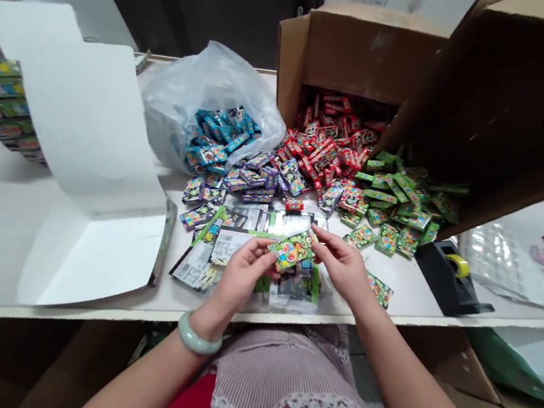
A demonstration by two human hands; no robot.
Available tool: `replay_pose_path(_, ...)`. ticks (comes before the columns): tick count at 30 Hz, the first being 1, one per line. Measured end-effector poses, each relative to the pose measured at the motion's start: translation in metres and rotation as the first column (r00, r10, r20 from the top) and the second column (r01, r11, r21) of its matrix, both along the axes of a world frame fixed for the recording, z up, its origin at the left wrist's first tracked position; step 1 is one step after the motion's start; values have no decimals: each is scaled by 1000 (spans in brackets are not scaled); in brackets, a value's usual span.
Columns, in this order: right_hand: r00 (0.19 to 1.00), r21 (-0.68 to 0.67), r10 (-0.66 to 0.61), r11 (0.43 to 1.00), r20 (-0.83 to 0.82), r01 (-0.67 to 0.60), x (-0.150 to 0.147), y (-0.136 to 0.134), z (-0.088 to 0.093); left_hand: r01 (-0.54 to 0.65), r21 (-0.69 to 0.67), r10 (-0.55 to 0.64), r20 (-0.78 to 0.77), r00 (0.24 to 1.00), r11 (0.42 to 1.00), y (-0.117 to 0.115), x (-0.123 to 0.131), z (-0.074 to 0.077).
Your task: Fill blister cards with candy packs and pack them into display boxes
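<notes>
In the head view, a small green printed packet (294, 250) with colourful round pictures is held over the front of the table. My left hand (246, 269) is closed on its left end, thumb on top. My right hand (341, 262) pinches its upper right edge. Beneath my hands lie flat printed sleeves (230, 247) in clear plastic, partly hidden by the hands. Another green packet (379, 290) lies beside my right wrist. Farther back are loose heaps of purple packets (260, 181), red packets (327, 151) and green packets (399, 195).
A clear plastic bag (181, 93) holds blue packets (224, 133). Behind the red heap stands an open cardboard box (364, 55), its large flap leaning right. An open white carton (99, 173) stands left. A black tape dispenser (449, 276) is at the right, near the table's front edge.
</notes>
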State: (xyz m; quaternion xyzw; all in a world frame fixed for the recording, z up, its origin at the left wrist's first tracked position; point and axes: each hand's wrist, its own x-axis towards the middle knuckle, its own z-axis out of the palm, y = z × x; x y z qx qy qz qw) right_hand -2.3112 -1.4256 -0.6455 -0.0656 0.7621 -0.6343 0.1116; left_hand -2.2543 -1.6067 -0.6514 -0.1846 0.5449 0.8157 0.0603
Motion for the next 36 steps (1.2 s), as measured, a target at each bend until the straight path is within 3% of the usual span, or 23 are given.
replay_pose_path(3, 988, 118, 75, 991, -138, -59, 9, -7, 0, -17, 37, 17, 23, 1000, 999, -7, 6, 0)
replay_pose_path(6, 961, 224, 84, 974, -264, -24, 16, -15, 1, -27, 60, 25, 40, 999, 998, -9, 8, 1)
replay_pose_path(11, 933, 208, 50, 978, -356, 27, 21, -25, 0, -88, 64, 86, 34, 996, 994, -7, 11, -1)
replay_pose_path(15, 940, 177, 47, 984, -337, 14, 20, -25, 1, -73, 67, 71, 35, 997, 995, -9, 15, 0)
replay_pose_path(19, 932, 257, 130, 965, -338, -42, 16, -17, 8, -10, 94, 4, 64, 998, 996, -14, 17, 5)
replay_pose_path(22, 943, 210, 235, 960, -237, -186, 14, -5, 18, -34, 36, 32, 41, 999, 999, -22, 14, 8)
replay_pose_path(25, 897, 225, 416, 898, -150, -378, 13, 6, 29, -144, -17, 144, -18, 989, 989, -32, 9, 10)
replay_pose_path(27, 844, 334, 487, 852, -224, -403, 11, 9, 36, -181, -80, 178, -46, 983, 980, -37, 4, 11)
replay_pose_path(29, 760, 481, 570, 785, -311, -391, 9, 9, 43, -107, -188, 94, -81, 992, 976, -38, 1, 12)
replay_pose_path(33, 539, 662, 797, 561, -272, -497, 6, -4, 50, 100, -308, -147, -133, 980, 946, -29, -3, 14)
replay_pose_path(35, 498, 642, 832, 524, -244, -561, 8, -9, 50, 137, -309, -185, -132, 974, 941, -26, -3, 12)
replay_pose_path(36, 506, 619, 828, 534, -243, -576, 9, -10, 48, 156, -315, -206, -129, 970, 936, -26, -2, 11)
